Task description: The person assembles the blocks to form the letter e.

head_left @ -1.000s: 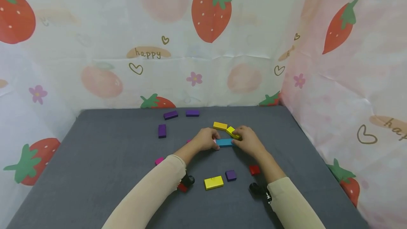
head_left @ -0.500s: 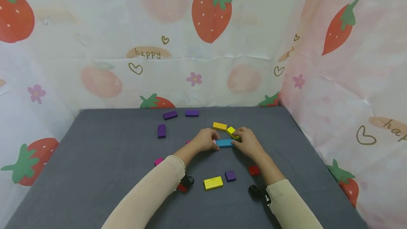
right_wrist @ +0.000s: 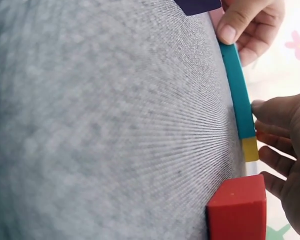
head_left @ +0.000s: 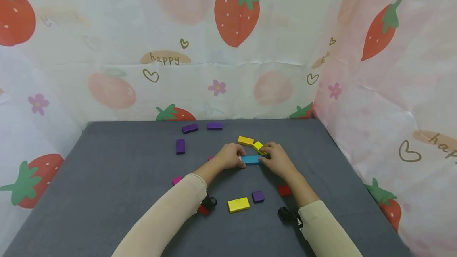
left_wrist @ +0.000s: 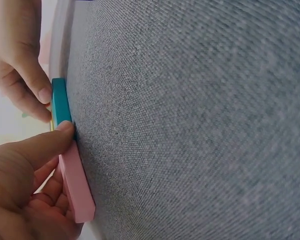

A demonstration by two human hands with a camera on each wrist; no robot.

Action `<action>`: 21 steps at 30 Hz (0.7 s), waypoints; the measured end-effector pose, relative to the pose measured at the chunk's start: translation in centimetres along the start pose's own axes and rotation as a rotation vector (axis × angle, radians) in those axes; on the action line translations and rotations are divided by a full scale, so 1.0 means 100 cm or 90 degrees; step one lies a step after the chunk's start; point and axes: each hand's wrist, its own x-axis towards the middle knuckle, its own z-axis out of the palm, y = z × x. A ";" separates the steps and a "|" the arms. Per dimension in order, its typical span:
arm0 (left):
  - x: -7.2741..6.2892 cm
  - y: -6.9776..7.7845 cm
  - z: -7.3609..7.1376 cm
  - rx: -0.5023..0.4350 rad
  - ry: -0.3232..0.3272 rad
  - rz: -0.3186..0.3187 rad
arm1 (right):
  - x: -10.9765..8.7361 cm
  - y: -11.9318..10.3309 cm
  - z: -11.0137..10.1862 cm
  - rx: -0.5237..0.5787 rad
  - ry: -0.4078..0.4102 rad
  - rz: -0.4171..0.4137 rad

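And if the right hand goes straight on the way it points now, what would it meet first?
Most likely the small yellow block, right at the hand; depth is unclear, so the blue block may come equally early.

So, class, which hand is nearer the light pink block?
Left. The left hand holds the light pink block; the right hand is farther off, at the blue block's opposite end.
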 end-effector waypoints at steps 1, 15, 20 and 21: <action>0.000 0.000 0.000 -0.001 -0.001 -0.001 | 0.000 0.000 0.000 -0.001 0.001 -0.002; 0.001 0.003 -0.001 0.009 -0.010 -0.001 | 0.000 0.003 0.000 0.007 0.007 0.002; 0.001 0.001 -0.002 0.010 -0.018 0.004 | 0.000 0.002 0.001 0.012 0.007 0.005; 0.001 0.001 -0.002 0.012 -0.021 0.005 | 0.000 0.003 0.001 0.010 0.007 0.005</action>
